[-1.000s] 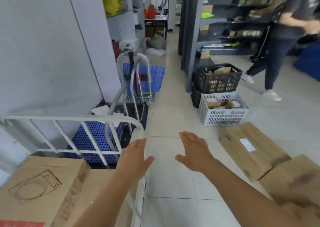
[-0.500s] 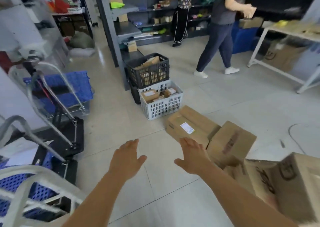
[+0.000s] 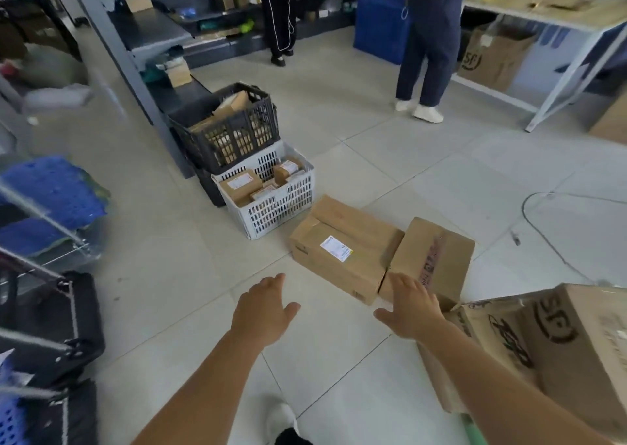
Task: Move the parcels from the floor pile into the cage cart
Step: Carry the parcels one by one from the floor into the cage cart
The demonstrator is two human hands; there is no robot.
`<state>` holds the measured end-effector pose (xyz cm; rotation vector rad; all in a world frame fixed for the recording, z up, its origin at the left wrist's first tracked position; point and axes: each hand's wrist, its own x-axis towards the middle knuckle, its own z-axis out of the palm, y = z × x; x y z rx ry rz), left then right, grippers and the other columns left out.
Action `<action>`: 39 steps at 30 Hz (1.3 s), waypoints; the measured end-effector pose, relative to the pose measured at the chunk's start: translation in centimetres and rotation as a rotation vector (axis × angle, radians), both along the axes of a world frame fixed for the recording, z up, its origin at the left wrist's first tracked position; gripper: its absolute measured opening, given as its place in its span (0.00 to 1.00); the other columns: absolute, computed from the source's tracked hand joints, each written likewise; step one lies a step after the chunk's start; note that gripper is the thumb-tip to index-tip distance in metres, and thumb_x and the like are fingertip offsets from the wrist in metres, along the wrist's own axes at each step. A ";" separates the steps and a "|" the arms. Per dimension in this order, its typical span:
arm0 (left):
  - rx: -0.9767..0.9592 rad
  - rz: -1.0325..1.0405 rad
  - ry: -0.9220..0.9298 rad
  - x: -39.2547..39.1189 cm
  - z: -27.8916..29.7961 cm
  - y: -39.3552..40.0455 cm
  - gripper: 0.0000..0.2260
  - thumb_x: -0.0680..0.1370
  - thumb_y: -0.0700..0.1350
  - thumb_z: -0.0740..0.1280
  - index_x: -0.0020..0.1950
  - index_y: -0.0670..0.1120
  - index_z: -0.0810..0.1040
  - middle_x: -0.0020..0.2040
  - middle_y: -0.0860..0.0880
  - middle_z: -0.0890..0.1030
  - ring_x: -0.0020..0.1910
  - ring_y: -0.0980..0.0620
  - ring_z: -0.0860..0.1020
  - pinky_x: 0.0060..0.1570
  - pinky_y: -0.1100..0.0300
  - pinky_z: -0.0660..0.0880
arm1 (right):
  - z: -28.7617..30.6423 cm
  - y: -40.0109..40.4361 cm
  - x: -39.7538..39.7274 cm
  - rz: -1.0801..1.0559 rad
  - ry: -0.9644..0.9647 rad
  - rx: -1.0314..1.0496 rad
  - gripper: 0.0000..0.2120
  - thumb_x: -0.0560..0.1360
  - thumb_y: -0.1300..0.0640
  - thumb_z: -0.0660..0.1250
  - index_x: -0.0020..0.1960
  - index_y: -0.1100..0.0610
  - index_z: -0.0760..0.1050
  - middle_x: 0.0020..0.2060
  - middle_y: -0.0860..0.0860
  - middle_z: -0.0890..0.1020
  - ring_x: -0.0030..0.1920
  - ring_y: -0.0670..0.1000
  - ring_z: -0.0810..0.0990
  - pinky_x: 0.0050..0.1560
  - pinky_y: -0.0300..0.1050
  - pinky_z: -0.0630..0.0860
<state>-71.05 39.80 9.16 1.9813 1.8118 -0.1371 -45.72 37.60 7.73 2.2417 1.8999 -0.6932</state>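
A: Both hands out, left hand (image 3: 263, 312) and right hand (image 3: 412, 307) spread, holding nothing; parcels?

B: Labelled parcel (image 3: 342, 249) on the floor; right fingertips maybe over its neighbour (image 3: 432, 258)

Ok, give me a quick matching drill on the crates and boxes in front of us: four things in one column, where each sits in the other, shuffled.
Things:
1. black crate
2. white crate
3. labelled box
4. SF box

Places:
A. on the floor, right of the white crate
B. nearest, under the right forearm
C. stacked on another dark crate, by the shelf post
D. on the floor, in front of the black crate

Pairs: 1-C, 2-D, 3-A, 4-B
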 end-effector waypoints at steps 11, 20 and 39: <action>-0.072 -0.134 0.029 -3.1 -2.9 18.1 0.30 0.81 0.57 0.59 0.79 0.47 0.54 0.76 0.46 0.64 0.73 0.47 0.65 0.70 0.54 0.64 | -4.2 10.4 -1.2 -0.265 0.002 -0.070 0.38 0.77 0.41 0.64 0.79 0.54 0.51 0.77 0.49 0.58 0.76 0.53 0.58 0.72 0.51 0.60; -0.110 -0.251 0.107 0.7 -7.9 31.1 0.30 0.81 0.55 0.58 0.79 0.47 0.52 0.76 0.46 0.62 0.73 0.46 0.64 0.69 0.52 0.63 | -9.9 18.9 1.7 -0.470 0.043 -0.111 0.38 0.78 0.42 0.63 0.79 0.55 0.50 0.77 0.51 0.57 0.76 0.54 0.57 0.72 0.51 0.61; -0.325 -0.299 0.127 5.9 -32.4 49.8 0.33 0.81 0.54 0.60 0.79 0.45 0.48 0.77 0.45 0.60 0.73 0.45 0.65 0.66 0.52 0.66 | -34.9 31.1 3.4 -0.860 0.181 -0.345 0.42 0.78 0.45 0.64 0.80 0.58 0.42 0.78 0.55 0.55 0.77 0.57 0.57 0.73 0.52 0.60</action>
